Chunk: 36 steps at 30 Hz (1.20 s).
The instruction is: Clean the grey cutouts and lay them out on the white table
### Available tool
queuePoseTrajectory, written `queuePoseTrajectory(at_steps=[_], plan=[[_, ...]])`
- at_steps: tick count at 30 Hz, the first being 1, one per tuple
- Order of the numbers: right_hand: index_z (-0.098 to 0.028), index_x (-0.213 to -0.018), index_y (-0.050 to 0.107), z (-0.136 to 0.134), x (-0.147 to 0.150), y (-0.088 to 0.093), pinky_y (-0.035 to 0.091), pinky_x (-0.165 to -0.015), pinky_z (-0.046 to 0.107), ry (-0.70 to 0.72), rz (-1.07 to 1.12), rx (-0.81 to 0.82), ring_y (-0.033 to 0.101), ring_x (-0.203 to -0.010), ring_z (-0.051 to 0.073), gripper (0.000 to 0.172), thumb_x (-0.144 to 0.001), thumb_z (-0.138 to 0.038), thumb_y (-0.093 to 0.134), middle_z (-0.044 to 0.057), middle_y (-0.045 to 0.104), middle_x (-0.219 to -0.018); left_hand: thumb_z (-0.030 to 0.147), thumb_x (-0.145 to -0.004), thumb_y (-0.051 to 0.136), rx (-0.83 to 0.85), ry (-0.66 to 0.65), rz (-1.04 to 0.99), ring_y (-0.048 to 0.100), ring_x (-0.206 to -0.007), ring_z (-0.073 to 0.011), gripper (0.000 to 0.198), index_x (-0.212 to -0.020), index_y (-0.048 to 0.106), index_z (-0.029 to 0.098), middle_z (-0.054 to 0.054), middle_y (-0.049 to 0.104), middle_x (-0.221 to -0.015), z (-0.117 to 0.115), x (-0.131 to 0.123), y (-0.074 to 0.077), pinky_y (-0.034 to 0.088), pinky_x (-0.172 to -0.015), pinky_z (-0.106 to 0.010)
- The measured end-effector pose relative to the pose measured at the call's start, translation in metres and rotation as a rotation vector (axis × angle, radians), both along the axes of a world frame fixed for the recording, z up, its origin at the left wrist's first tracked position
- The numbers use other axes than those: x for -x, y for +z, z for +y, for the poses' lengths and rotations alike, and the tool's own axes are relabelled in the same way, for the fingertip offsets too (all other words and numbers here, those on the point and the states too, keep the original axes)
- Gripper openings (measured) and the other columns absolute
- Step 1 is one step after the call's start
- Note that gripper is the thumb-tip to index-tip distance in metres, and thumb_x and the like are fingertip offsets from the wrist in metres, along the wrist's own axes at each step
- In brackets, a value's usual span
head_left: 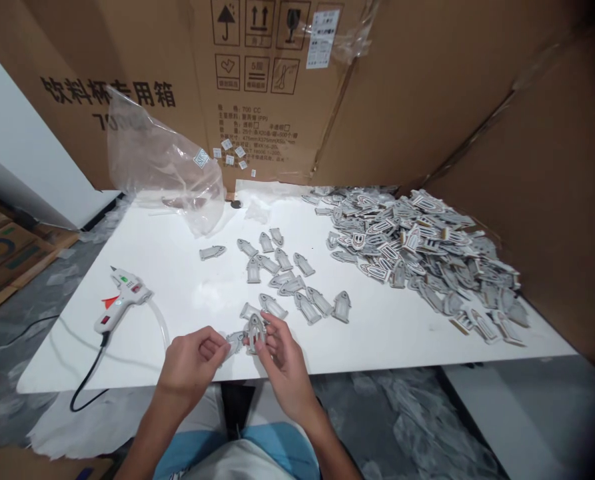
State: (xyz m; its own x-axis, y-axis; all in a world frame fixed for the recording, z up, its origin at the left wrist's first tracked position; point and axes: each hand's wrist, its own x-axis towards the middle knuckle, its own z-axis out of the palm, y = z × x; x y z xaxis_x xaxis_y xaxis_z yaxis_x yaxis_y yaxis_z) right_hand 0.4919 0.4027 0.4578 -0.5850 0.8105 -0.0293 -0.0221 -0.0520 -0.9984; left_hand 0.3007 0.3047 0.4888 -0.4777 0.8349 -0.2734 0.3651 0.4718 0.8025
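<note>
My right hand point(287, 373) is clenched on one grey cutout point(256, 332), pinching it between thumb and fingers above the counter point(392, 333). My left hand point(190, 370) grasps a second cutout point(234, 343) at the fingertips, just beside the first, so the two pieces sit close together in front of me. About fifteen loose cutouts point(282, 279) lie spread on the counter, apparently spaced for easy reach. Further right is one heap point(417, 247), too many to count. One glue gun point(124, 297) lies to my left, near my left hand, with its black cable point(90, 373) hanging off the edge and one clear tube point(160, 325) beside it. One plastic bag point(162, 167) sits at the back. Cardboard sheets point(542, 167) stand behind and to the right, seemingly to hem the heap in.
</note>
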Motion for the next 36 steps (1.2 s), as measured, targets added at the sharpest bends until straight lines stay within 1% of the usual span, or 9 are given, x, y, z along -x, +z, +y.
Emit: queuePoseTrajectory(at_steps=[9, 12, 15, 20, 23, 27, 31, 33, 36], plan=[[-0.031, -0.153, 0.057, -0.001, 0.0, -0.002, 0.059, -0.103, 0.04, 0.008, -0.059, -0.051, 0.072, -0.1, 0.02, 0.046, -0.109, -0.045, 0.062, 0.005, 0.067, -0.116, 0.049, -0.089, 0.065, 0.03, 0.039, 0.091, 0.07, -0.065, -0.0183, 0.028, -0.08, 0.073, 0.024, 0.001, 0.075, -0.068, 0.004, -0.005, 0.008, 0.051, -0.069, -0.029], [-0.032, -0.153, 0.056, -0.001, 0.0, -0.002, 0.059, -0.103, 0.039, 0.014, -0.052, -0.047, 0.072, -0.098, 0.019, 0.046, -0.109, -0.044, 0.062, 0.004, 0.067, -0.115, 0.046, -0.09, 0.065, 0.044, 0.03, 0.131, 0.069, -0.064, -0.0172, 0.025, -0.081, 0.074, 0.024, 0.002, 0.074, -0.069, 0.005, -0.005, 0.007, 0.049, -0.068, -0.028], [-0.032, -0.153, 0.056, -0.001, 0.0, -0.003, 0.059, -0.103, 0.039, 0.017, -0.045, -0.046, 0.072, -0.097, 0.019, 0.046, -0.109, -0.043, 0.062, 0.004, 0.067, -0.115, 0.042, -0.092, 0.065, 0.04, 0.006, 0.238, 0.065, -0.064, -0.0169, 0.021, -0.081, 0.073, 0.025, 0.002, 0.072, -0.07, 0.004, -0.003, 0.002, 0.046, -0.067, -0.029], [-0.03, -0.155, 0.053, 0.0, -0.001, -0.005, 0.059, -0.105, 0.04, 0.044, -0.029, -0.044, 0.072, -0.103, 0.02, 0.047, -0.11, -0.044, 0.061, 0.006, 0.067, -0.119, 0.037, -0.097, 0.067, -0.157, -0.026, 0.422, 0.065, -0.078, -0.0207, 0.012, -0.095, 0.072, 0.026, -0.001, 0.072, -0.088, 0.0, 0.001, -0.014, 0.049, -0.074, -0.032], [-0.032, -0.153, 0.053, 0.001, -0.001, -0.006, 0.059, -0.105, 0.041, 0.039, -0.009, -0.026, 0.073, -0.105, 0.021, 0.047, -0.109, -0.044, 0.062, 0.006, 0.067, -0.119, 0.038, -0.103, 0.066, -0.287, -0.07, 0.499, 0.066, -0.084, -0.0222, 0.014, -0.097, 0.069, 0.026, -0.002, 0.072, -0.091, -0.003, -0.001, -0.021, 0.05, -0.076, -0.034], [-0.033, -0.146, 0.057, 0.003, 0.0, -0.006, 0.061, -0.1, 0.04, -0.038, 0.104, 0.092, 0.075, -0.105, 0.021, 0.043, -0.106, -0.042, 0.069, 0.005, 0.064, -0.121, 0.035, -0.102, 0.072, -0.404, -0.169, 0.609, 0.066, -0.087, -0.0222, 0.012, -0.101, 0.066, 0.025, -0.002, 0.073, -0.093, -0.009, -0.007, -0.024, 0.05, -0.076, -0.034], [-0.032, -0.138, 0.06, 0.007, 0.0, -0.005, 0.067, -0.088, 0.041, -0.141, 0.219, 0.193, 0.077, -0.093, 0.021, 0.044, -0.099, -0.042, 0.078, 0.003, 0.063, -0.116, 0.027, -0.101, 0.073, -0.49, -0.258, 0.667, 0.068, -0.082, -0.0199, 0.007, -0.097, 0.068, 0.024, -0.001, 0.074, -0.087, -0.012, 0.002, -0.02, 0.051, -0.074, -0.031], [-0.03, -0.134, 0.062, 0.009, -0.001, -0.003, 0.068, -0.085, 0.043, -0.182, 0.219, 0.214, 0.077, -0.089, 0.022, 0.045, -0.096, -0.043, 0.082, 0.003, 0.064, -0.112, 0.029, -0.1, 0.074, -0.512, -0.204, 0.706, 0.07, -0.084, -0.0192, 0.007, -0.097, 0.071, 0.024, -0.001, 0.076, -0.089, -0.01, 0.017, -0.015, 0.052, -0.077, -0.031], [-0.029, -0.132, 0.063, 0.01, -0.001, -0.001, 0.069, -0.085, 0.044, -0.204, 0.209, 0.221, 0.079, -0.088, 0.023, 0.047, -0.093, -0.044, 0.084, 0.002, 0.063, -0.11, 0.038, -0.1, 0.075, -0.42, 0.027, 0.853, 0.074, -0.09, -0.0228, 0.016, -0.096, 0.076, 0.023, -0.003, 0.08, -0.095, 0.006, 0.052, -0.002, 0.052, -0.082, -0.034]])
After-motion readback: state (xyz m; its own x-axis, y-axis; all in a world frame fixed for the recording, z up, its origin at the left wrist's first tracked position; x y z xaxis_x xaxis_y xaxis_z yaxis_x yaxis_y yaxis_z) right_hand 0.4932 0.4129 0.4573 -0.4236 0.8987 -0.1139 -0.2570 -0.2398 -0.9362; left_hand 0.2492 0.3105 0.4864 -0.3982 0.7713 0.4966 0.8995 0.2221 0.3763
